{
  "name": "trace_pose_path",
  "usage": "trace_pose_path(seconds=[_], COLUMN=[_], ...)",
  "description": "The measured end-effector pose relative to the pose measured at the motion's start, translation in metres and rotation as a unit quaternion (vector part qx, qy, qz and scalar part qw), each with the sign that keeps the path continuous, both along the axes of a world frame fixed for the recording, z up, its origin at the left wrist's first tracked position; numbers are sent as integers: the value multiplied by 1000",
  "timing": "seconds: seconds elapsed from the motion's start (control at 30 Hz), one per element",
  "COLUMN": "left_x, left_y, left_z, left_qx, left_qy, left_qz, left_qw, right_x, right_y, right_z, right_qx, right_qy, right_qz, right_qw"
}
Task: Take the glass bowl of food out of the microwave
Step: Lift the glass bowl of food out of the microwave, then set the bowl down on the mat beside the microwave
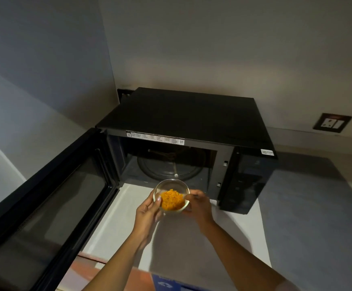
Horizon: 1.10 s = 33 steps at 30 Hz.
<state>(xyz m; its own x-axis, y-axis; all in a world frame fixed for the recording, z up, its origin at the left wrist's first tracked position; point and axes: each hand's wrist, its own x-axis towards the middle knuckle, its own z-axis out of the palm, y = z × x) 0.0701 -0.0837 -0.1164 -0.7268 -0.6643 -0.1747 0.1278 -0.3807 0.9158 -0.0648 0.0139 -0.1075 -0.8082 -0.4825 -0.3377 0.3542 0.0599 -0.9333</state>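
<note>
Holding one glass bowl (172, 195) between your two hands, you have it just in front of the microwave (191, 131), outside the open cavity and above the white counter (116, 223). Orange chopped food (172, 200) fills its lower half. Your left hand (147, 213) curls its fingers around the bowl's left side; your right hand (199, 204) grips the right rim. Inside the microwave sits one bare glass turntable (168, 166). Its door (44, 206) hangs open to the left. Two white labels on the microwave are too small to read.
</note>
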Motion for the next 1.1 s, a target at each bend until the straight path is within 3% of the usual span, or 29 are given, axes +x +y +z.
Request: trace_pose_path(seconds=[0.37, 0.6, 0.83, 1.1], left_x=[-7, -29, -67, -125], left_y=[69, 110, 159, 216], left_z=[-13, -28, -27, -13], left_qx=[-36, -3, -9, -78], left_qy=[-66, -84, -87, -80], left_qz=[-62, -129, -216, -274], left_qw=[995, 988, 973, 955], right_x=[4, -3, -29, -63], right_y=[95, 165, 230, 292], right_z=[-12, -16, -17, -5], right_qx=[23, 41, 61, 60], right_qy=[-32, -58, -42, 4], right_qz=[-65, -118, -182, -277], right_qw=[997, 990, 980, 959])
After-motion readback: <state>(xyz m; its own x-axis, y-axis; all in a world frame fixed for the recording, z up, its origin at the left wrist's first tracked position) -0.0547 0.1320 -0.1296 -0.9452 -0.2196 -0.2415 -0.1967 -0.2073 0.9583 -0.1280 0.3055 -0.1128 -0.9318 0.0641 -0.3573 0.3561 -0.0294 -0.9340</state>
